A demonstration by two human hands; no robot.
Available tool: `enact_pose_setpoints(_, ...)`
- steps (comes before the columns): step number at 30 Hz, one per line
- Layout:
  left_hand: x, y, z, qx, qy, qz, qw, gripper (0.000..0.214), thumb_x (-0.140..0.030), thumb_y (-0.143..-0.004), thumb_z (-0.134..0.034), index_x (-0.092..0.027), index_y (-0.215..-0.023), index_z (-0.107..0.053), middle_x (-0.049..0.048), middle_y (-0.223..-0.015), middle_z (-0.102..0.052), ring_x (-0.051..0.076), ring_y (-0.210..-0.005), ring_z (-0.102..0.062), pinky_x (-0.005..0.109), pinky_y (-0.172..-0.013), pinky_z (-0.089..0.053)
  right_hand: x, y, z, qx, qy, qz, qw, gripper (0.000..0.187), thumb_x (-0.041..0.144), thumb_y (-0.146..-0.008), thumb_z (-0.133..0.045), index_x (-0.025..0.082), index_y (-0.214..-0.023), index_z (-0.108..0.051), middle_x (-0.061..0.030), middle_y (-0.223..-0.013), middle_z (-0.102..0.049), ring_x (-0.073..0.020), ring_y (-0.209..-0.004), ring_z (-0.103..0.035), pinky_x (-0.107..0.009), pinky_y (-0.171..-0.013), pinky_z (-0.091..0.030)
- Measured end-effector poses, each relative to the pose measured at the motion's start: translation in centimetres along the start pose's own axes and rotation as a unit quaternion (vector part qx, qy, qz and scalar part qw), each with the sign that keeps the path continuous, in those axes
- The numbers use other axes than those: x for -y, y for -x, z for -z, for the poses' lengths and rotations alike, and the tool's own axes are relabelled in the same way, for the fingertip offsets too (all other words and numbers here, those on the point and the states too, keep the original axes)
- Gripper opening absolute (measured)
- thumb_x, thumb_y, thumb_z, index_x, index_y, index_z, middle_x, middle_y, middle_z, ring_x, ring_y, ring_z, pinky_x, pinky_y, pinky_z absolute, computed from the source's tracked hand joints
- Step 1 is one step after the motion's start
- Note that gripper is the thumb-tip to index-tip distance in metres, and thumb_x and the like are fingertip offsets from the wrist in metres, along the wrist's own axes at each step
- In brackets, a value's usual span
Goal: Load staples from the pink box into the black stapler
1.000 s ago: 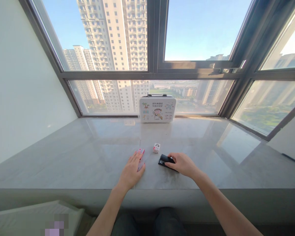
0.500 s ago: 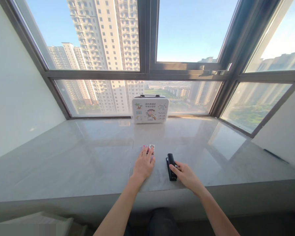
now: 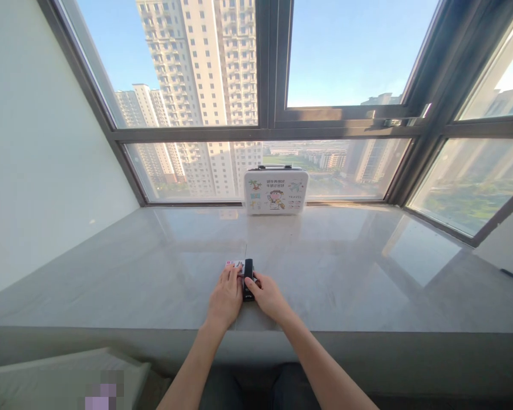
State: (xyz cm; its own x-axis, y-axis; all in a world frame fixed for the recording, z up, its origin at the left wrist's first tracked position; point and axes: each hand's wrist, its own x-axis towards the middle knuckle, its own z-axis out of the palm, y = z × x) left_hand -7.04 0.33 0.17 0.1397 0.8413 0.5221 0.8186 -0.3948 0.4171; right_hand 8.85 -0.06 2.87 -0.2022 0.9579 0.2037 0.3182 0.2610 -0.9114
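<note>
My right hand (image 3: 268,294) is closed round a black stapler (image 3: 248,276), its thumb lying along the top. The stapler stands lengthwise on the grey sill, close beside two small printed boxes (image 3: 233,263), one pink and one white. My left hand (image 3: 226,297) lies over these boxes with its fingers stretched out, covering most of them. Its fingertips come near the stapler's left side; whether they touch it I cannot tell.
A white carry case (image 3: 276,192) with cartoon prints and a dark handle stands at the back against the window. The marble-look sill (image 3: 346,273) ends at a front edge before my legs. A pale piece of furniture (image 3: 60,376) is below on the left.
My right hand has brought the stapler leftward, up against the boxes. My left hand stays over the boxes, which have shifted slightly left in view. The camera has turned a little.
</note>
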Motion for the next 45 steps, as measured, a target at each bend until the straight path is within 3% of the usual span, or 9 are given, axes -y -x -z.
enact_pose_setpoints(3, 3.0, -0.1, 2.0, -0.004, -0.007, 0.017, 1.000, 0.033, -0.032, -0.104, -0.030, -0.027, -0.132, -0.047, 0.0086, -0.139, -0.052, 0.026, -0.141, -0.039, 0.050, -0.110, -0.041, 0.4, -1.2, -3.0, -0.007, 0.013, 0.006, 1.000, 0.043, 0.054, -0.093, -0.051, 0.017, -0.103, -0.072, 0.0004, -0.064, -0.063, -0.0151, -0.059, -0.053, -0.023, -0.057, -0.037)
enact_pose_setpoints(7, 4.5, -0.6, 3.0, -0.001, -0.008, 0.011, 1.000, 0.031, -0.035, -0.104, -0.030, -0.028, -0.127, -0.050, 0.0077, -0.131, -0.056, 0.025, -0.136, -0.045, 0.048, -0.107, -0.045, 0.6, -1.7, -4.6, -0.021, 0.022, 0.008, 0.999, 0.049, 0.058, -0.096, -0.046, 0.017, -0.093, -0.073, 0.0008, -0.057, -0.061, -0.0154, -0.055, -0.055, -0.024, -0.057, -0.036)
enact_pose_setpoints(25, 5.0, -0.7, 2.6, 0.000, 0.004, -0.022, 1.000, 0.035, -0.035, -0.105, -0.028, -0.027, -0.132, -0.049, 0.0078, -0.134, -0.055, 0.025, -0.134, -0.046, 0.048, -0.108, -0.043, 0.5, -1.0, -4.3, -0.020, 0.050, 0.021, 0.998, 0.043, 0.050, -0.099, -0.040, 0.019, -0.104, -0.071, -0.0036, -0.073, -0.069, -0.0194, -0.069, -0.061, -0.024, -0.062, -0.040)
enact_pose_setpoints(45, 4.6, -0.5, 3.0, 0.002, 0.022, -0.021, 1.000, 0.037, -0.029, -0.104, -0.028, -0.026, -0.131, -0.053, 0.0086, -0.131, -0.056, 0.024, -0.132, -0.048, 0.047, -0.107, -0.044, 0.3, -1.1, -4.2, -0.003, 0.016, 0.017, 1.000, 0.047, 0.054, -0.098, -0.042, 0.019, -0.107, -0.071, -0.0005, -0.063, -0.064, -0.0171, -0.060, -0.058, -0.024, -0.057, -0.038)
